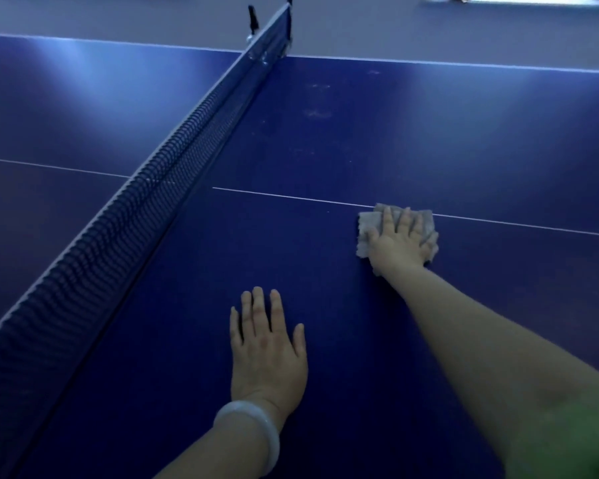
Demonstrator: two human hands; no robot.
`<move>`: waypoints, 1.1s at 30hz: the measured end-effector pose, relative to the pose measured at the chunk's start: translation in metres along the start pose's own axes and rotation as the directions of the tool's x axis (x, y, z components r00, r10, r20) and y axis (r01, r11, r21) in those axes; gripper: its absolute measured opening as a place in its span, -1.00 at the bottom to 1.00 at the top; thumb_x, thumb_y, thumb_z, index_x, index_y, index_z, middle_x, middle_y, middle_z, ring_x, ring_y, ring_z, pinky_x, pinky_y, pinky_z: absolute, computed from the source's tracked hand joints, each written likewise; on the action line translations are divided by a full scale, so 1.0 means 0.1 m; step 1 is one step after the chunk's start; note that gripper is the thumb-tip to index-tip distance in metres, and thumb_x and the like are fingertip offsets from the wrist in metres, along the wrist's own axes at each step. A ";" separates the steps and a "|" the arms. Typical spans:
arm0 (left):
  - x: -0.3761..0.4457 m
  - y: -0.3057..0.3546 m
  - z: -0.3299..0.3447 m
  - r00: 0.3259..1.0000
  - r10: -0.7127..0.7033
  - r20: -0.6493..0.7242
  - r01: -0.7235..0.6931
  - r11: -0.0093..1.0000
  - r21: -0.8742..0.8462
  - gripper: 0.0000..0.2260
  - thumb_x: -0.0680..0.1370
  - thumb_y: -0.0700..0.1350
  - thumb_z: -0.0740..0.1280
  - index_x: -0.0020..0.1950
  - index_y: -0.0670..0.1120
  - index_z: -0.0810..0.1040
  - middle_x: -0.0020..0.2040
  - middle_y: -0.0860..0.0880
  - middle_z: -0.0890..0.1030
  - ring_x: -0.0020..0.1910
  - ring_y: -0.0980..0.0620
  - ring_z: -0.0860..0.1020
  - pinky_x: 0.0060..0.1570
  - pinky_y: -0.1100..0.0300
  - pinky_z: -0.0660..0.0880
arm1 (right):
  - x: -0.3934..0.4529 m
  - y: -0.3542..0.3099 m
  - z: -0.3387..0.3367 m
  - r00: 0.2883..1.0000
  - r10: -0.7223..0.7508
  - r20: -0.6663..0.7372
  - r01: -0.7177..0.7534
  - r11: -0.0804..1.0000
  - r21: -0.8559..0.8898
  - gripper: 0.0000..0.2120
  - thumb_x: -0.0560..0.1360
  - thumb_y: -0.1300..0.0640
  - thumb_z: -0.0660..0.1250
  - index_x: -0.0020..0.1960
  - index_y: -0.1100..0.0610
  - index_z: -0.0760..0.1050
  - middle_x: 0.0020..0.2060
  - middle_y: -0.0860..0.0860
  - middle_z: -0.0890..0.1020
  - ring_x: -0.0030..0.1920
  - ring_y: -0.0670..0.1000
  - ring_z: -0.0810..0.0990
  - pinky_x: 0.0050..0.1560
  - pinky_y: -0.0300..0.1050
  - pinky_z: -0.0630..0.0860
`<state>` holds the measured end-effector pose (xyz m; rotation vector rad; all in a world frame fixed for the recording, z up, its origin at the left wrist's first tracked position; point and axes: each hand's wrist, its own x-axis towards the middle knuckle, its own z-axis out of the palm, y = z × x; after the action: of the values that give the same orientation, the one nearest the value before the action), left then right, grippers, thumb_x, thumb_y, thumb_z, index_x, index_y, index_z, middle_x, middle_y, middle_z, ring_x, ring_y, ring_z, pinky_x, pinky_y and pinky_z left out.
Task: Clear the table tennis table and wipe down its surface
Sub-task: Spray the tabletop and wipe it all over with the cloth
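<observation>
Nothing loose remained on the blue counter (pixel 325 340), so wiping was underway. The right hand (pixel 400 238) pressed flat, fingers spread, on a grey cloth (pixel 367 223) at the centre line; smudges (pixel 317 112) beyond looked unwiped. The left hand (pixel 267 347) lay open, bracing.

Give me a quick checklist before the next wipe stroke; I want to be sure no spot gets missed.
1. Cloth under the right hand, flat on the table: ok.
2. Left hand flat on the table, apart from the cloth and out of its way: ok.
3. Visible table surface free of loose items: ok.
4. Pale smudges farther out, near the net: not ok, not yet wiped.
5. Cloth damp enough: cannot tell.
6. Surface on the other side of the net clean: cannot tell, only glare shows.
</observation>
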<state>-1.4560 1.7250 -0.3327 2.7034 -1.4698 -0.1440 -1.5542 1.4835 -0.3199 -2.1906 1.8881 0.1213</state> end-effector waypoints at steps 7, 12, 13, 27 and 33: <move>0.01 -0.02 0.02 1.000 -0.001 -0.012 0.001 1.000 -0.004 -0.34 0.53 0.19 -0.40 0.59 -0.08 -0.22 0.60 -0.13 -0.18 0.56 -0.09 -0.27 0.51 -0.08 -0.30 | 0.14 -0.79 -0.03 0.978 -0.174 0.112 0.174 0.985 0.011 -0.40 0.65 -0.12 0.01 0.57 -0.21 -0.24 0.56 0.13 -0.30 0.52 0.29 -0.38 0.35 0.52 -0.36; 0.02 -0.01 0.04 1.000 -0.017 -0.026 0.017 1.000 0.006 -0.38 0.58 0.19 -0.27 0.59 -0.07 -0.19 0.60 -0.12 -0.16 0.57 -0.07 -0.25 0.51 -0.07 -0.30 | -0.20 -0.71 0.17 0.879 -0.463 0.118 0.471 0.880 -0.058 -0.49 0.63 -0.26 -0.18 0.55 -0.29 -0.18 0.58 0.06 -0.23 0.54 0.25 -0.33 0.38 0.46 -0.37; 0.02 -0.02 0.05 0.999 -0.020 -0.031 0.020 1.000 0.009 -0.37 0.58 0.19 -0.28 0.59 -0.07 -0.17 0.60 -0.12 -0.15 0.57 -0.08 -0.24 0.52 -0.08 -0.28 | -0.22 -0.59 0.18 0.865 -0.489 0.114 0.498 0.864 -0.071 -0.50 0.63 -0.25 -0.18 0.55 -0.30 -0.18 0.59 0.04 -0.23 0.54 0.23 -0.33 0.39 0.45 -0.35; 0.02 -0.03 0.08 1.000 -0.007 -0.021 0.007 1.000 0.014 -0.38 0.60 0.18 -0.20 0.59 -0.12 -0.06 0.60 -0.17 -0.03 0.58 -0.13 -0.11 0.54 -0.11 -0.17 | -2.39 0.55 0.55 0.957 -0.279 -0.079 0.273 0.958 -0.084 -0.43 0.60 -0.21 -0.16 0.59 -0.11 0.04 0.59 0.10 0.06 0.58 0.20 -0.07 0.50 0.36 -0.07; 0.02 -0.08 0.03 1.000 0.015 0.015 -0.013 0.995 -0.099 -0.42 0.64 0.16 -0.08 0.59 -0.11 -0.03 0.60 -0.15 -0.04 0.58 -0.11 -0.13 0.54 -0.06 -0.22 | -2.47 0.54 0.61 0.970 -0.210 -0.126 0.201 0.976 -0.082 -0.43 0.61 -0.23 -0.23 0.59 -0.14 -0.13 0.60 -0.02 -0.10 0.58 0.07 -0.26 0.53 0.22 -0.24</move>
<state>-1.4486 1.7278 -0.3365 2.6195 -1.4451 -0.2308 -1.6401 1.7282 -0.3308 -2.4832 1.7310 0.0015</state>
